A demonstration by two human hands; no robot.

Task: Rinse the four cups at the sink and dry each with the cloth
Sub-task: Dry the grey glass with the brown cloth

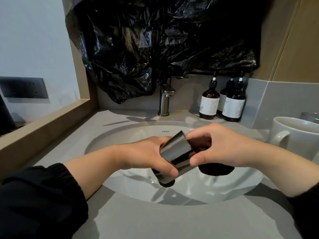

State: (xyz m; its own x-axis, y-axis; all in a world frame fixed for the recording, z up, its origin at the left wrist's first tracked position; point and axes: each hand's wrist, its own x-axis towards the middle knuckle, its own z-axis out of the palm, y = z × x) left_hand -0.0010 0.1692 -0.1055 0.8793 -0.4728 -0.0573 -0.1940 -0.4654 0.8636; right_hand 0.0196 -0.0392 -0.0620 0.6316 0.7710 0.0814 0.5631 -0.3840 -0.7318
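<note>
Over the white sink basin my left hand grips a dark, shiny metal cup, which is tilted with one end pointing down at the drain. My right hand holds a dark brown cloth bunched under its curled fingers and presses it against the cup's right side, thumb on the cup wall. Part of the cloth hangs below the hand. A white mug stands on the counter at the right, with a glass cup partly visible behind it. The faucet shows no running water.
Three brown pump bottles stand behind the basin at the right. A black plastic bag covers the wall above the faucet. A wooden ledge borders the grey counter on the left, under a dark wall socket.
</note>
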